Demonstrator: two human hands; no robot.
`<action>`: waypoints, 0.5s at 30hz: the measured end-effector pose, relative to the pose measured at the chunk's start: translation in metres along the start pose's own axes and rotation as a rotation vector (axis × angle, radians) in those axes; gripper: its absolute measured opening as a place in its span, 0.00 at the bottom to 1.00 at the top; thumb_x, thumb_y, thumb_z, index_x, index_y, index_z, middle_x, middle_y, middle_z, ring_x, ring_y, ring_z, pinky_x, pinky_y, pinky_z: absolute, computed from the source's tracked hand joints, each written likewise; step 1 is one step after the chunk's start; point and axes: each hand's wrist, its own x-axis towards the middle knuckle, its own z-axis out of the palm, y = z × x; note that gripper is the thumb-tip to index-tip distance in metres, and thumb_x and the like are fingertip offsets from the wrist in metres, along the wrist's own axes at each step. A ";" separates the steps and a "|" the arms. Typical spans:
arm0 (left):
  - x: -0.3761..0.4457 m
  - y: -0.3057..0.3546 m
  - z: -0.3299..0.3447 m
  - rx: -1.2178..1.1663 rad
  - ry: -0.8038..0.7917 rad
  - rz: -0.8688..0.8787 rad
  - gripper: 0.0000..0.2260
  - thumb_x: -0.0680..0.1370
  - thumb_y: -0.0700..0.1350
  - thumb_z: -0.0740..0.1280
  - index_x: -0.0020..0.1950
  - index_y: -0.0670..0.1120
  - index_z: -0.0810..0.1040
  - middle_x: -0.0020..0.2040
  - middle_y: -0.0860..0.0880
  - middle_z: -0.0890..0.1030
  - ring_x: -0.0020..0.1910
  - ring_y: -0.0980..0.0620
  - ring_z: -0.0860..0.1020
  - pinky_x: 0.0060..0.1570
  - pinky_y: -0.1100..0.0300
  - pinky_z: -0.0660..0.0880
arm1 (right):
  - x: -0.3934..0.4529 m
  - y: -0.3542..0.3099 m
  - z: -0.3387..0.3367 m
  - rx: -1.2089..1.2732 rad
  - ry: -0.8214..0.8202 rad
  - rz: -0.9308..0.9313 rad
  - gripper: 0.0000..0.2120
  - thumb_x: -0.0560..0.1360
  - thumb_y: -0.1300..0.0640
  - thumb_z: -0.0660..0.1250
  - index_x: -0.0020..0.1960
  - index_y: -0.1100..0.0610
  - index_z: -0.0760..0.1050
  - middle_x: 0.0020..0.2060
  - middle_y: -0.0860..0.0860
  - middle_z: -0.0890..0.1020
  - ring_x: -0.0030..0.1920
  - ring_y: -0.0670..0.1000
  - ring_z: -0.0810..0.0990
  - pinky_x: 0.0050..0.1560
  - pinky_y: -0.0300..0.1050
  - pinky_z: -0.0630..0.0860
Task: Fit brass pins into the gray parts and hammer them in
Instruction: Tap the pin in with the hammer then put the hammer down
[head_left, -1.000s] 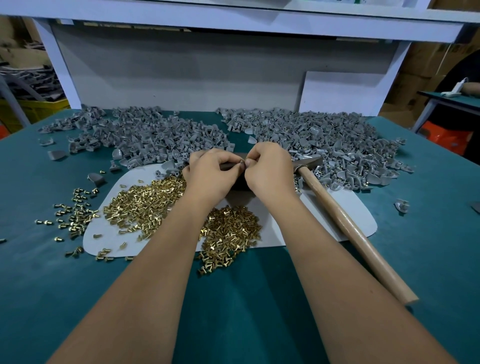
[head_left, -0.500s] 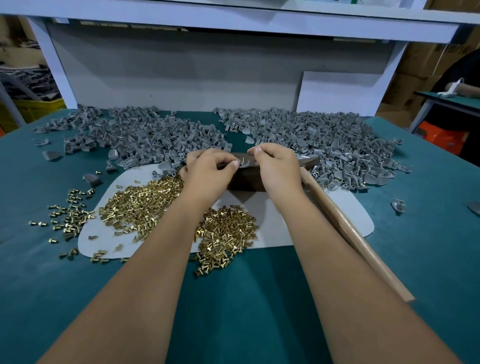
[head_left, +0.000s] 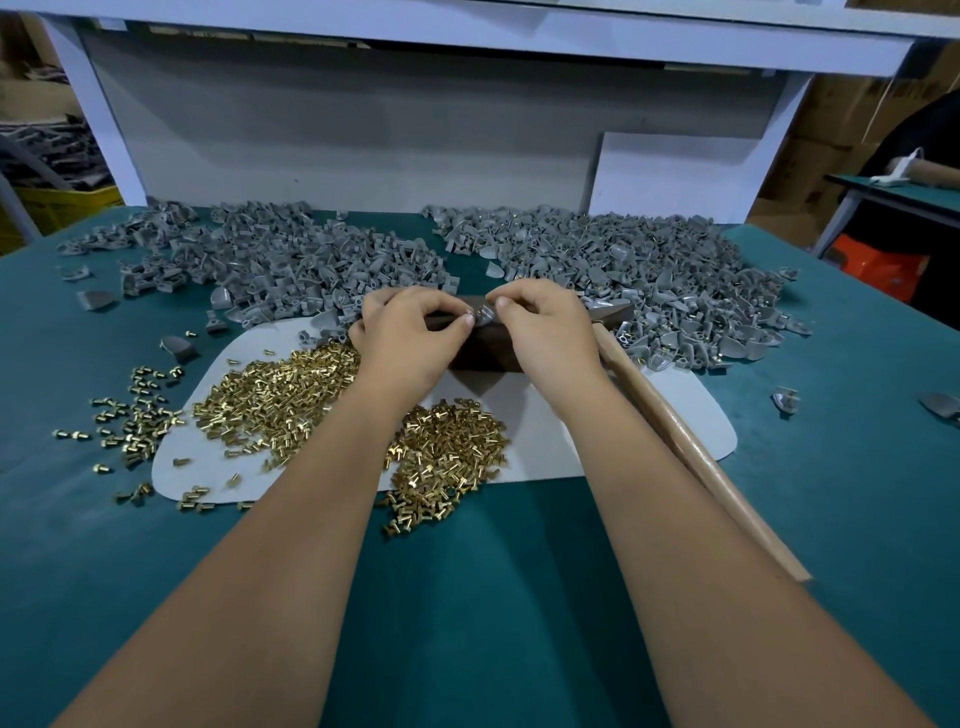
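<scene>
Both hands pinch one gray part (head_left: 485, 314) mid-frame: left hand (head_left: 410, 332), right hand (head_left: 545, 327). They have moved apart a little, so the pin looks nearly fitted. Hammer (head_left: 670, 415) lies right; pins (head_left: 280, 395) lie lower left.

Legible text: none found in the head view.
Gray parts (head_left: 332, 260): no markings readable; too small to tell.
Brass pins (head_left: 280, 400): no stamps or numbers readable.
Hammer (head_left: 691, 447): wooden handle bare, no brand visible.
White mat (head_left: 691, 415): plain, no print.
White board (head_left: 675, 176) at the tabletop's far edge: blank.
Cardboard boxes (head_left: 821, 130) beyond the right edge: no lettering can be made out.
</scene>
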 end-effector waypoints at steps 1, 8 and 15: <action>0.000 0.000 0.000 0.001 0.001 -0.001 0.07 0.77 0.52 0.70 0.41 0.63 0.76 0.52 0.60 0.77 0.67 0.51 0.61 0.61 0.53 0.55 | -0.002 -0.001 -0.004 -0.028 -0.006 0.000 0.09 0.77 0.59 0.63 0.49 0.54 0.81 0.49 0.48 0.81 0.51 0.48 0.77 0.57 0.47 0.74; 0.000 0.000 0.005 0.040 0.000 -0.033 0.02 0.79 0.54 0.67 0.47 0.61 0.79 0.59 0.59 0.78 0.68 0.52 0.60 0.57 0.55 0.51 | -0.021 -0.001 -0.066 -0.940 0.073 0.224 0.11 0.77 0.48 0.59 0.43 0.53 0.73 0.45 0.55 0.78 0.43 0.57 0.73 0.40 0.45 0.67; 0.000 0.001 0.006 0.073 0.029 -0.041 0.02 0.78 0.55 0.68 0.45 0.61 0.78 0.57 0.60 0.77 0.68 0.51 0.60 0.56 0.55 0.51 | -0.044 0.012 -0.071 -1.041 -0.007 0.318 0.12 0.76 0.61 0.60 0.58 0.59 0.73 0.46 0.55 0.77 0.44 0.57 0.76 0.37 0.44 0.66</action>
